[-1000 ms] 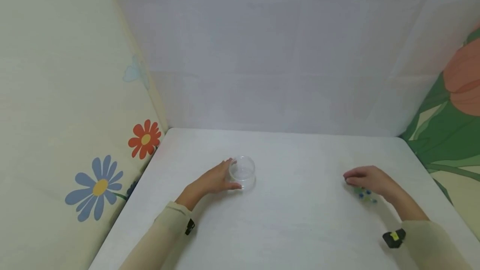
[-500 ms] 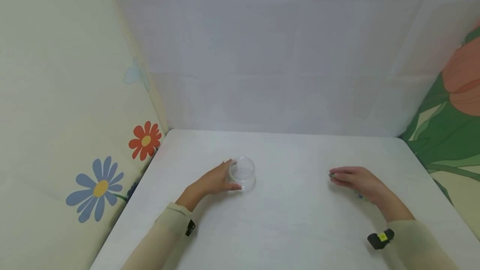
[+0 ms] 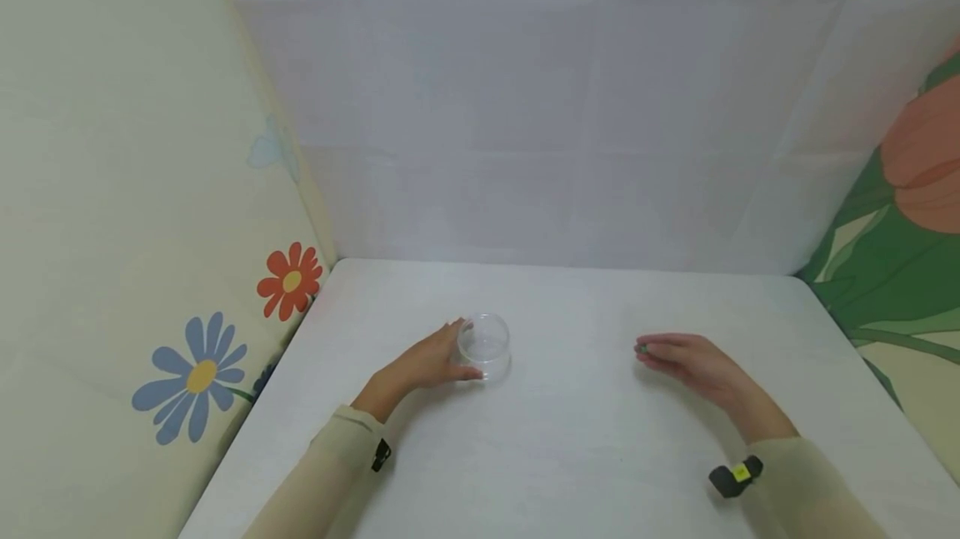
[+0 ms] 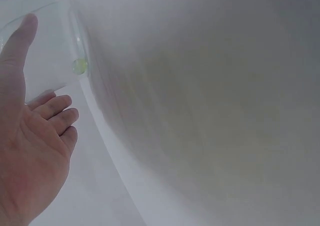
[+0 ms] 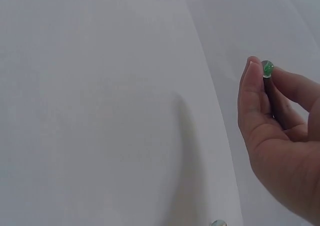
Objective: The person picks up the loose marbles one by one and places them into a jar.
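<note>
A clear round container stands on the white table, left of the middle in the head view. My left hand holds it from the left, thumb on the near side and fingers on the far side. A yellow-green marble overlaps the container's edge in the left wrist view. My right hand is over the table to the right of the container, apart from it. Between thumb and fingertips it pinches a green glass marble. Another marble shows at the bottom edge of the right wrist view.
The white table backs onto a white cloth. Flowered walls flank it left and right. Dark wrist devices are worn at both sleeves.
My right hand has moved left toward the container with the green marble pinched. The several marbles seen under it earlier are no longer visible in the head view. My left hand stays put.
</note>
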A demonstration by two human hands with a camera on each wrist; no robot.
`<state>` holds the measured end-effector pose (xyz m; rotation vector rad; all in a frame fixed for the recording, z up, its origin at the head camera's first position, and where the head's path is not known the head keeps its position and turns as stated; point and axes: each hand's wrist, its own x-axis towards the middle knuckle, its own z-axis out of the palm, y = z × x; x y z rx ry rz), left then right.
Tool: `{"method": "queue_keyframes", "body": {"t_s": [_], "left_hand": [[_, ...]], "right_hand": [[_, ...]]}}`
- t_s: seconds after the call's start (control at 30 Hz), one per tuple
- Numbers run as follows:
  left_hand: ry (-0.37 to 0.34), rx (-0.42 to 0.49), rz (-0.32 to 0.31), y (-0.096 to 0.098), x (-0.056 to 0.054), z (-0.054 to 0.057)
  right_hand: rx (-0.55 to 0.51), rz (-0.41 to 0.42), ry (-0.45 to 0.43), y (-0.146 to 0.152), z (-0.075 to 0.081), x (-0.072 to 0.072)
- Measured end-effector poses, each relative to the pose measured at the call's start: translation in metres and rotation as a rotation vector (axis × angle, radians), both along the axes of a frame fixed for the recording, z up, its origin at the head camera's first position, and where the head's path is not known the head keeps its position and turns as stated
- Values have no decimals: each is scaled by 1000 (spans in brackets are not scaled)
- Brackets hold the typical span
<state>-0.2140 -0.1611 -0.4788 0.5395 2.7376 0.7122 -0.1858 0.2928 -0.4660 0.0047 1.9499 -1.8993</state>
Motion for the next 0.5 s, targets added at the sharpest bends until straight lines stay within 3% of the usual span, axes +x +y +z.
{"method": "queue_keyframes", "body": {"t_s": [0.5], "left_hand": [[-8,-9,6,0,1,1]], "right_hand": [[-78,68,8,-30,2,-6]]}}
